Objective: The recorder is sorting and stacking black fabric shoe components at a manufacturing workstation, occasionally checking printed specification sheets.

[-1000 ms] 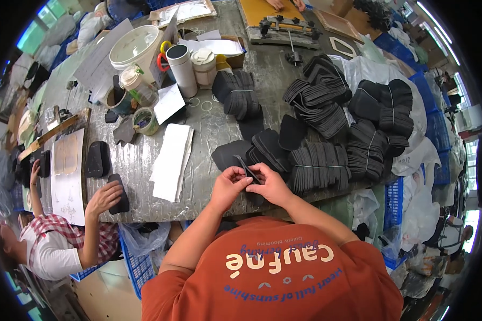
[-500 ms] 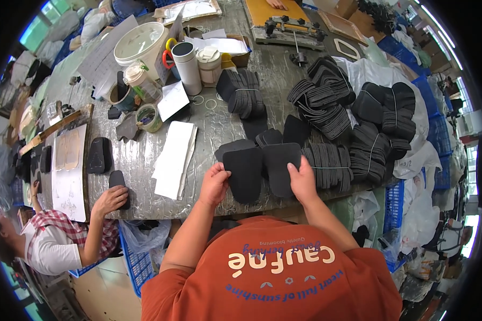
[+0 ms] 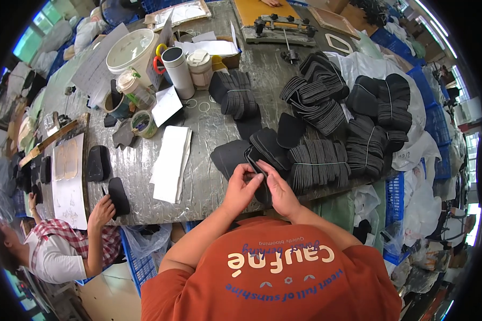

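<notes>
Together, my left hand (image 3: 241, 187) and my right hand (image 3: 277, 186) hold black flat pieces (image 3: 262, 196) with rounded ends, pressed face to face and turned edge-on. The left fingers pinch the near side; the right fingers lie extended along the other. Just beyond are a loose black piece (image 3: 226, 155) on the left and a small fanned stack (image 3: 269, 145). A tied bundle of the pieces (image 3: 318, 163) sits right of my right hand. Another single piece (image 3: 291, 130) lies behind the stack.
More tied bundles (image 3: 365, 147) crowd the right side. White folded paper (image 3: 170, 165) lies to the left. Behind it stand a white tumbler (image 3: 178, 73), jars and a white bucket (image 3: 124, 53). At far left, a co-worker's hand (image 3: 102, 212) touches a black piece (image 3: 119, 196).
Two pieces, spread apart with one in each hand, are brought together and turned edge-on between my hands. The co-worker's near hand has shifted slightly left, its piece tilting.
</notes>
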A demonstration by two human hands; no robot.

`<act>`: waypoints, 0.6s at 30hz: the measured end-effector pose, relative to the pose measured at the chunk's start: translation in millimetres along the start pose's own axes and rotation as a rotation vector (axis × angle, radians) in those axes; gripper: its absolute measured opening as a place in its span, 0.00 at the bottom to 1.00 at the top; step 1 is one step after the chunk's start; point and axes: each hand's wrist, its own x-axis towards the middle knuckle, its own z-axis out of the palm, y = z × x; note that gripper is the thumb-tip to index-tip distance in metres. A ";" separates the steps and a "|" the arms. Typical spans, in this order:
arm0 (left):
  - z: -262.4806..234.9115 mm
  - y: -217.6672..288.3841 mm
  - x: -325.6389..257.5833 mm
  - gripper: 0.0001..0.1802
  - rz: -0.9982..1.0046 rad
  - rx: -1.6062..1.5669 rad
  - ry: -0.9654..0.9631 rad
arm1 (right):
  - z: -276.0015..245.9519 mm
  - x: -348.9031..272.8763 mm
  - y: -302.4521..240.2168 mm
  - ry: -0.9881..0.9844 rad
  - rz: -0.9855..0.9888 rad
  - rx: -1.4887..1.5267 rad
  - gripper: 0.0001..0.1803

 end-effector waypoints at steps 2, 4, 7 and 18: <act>-1.6 0.6 -3.1 0.17 0.021 -0.245 -0.083 | -9.5 -3.2 0.3 -0.031 0.010 -0.106 0.22; -5.0 -0.7 -5.1 0.19 -0.062 -0.332 -0.101 | -8.2 -6.5 -4.6 -0.046 0.023 -0.226 0.21; -14.7 -9.2 -1.8 0.19 -0.201 -0.502 -0.137 | -2.7 -7.7 -1.2 0.079 0.131 -0.016 0.25; -9.3 -19.1 0.2 0.23 0.115 0.262 -0.108 | -14.5 -5.4 -7.7 0.255 0.229 0.390 0.29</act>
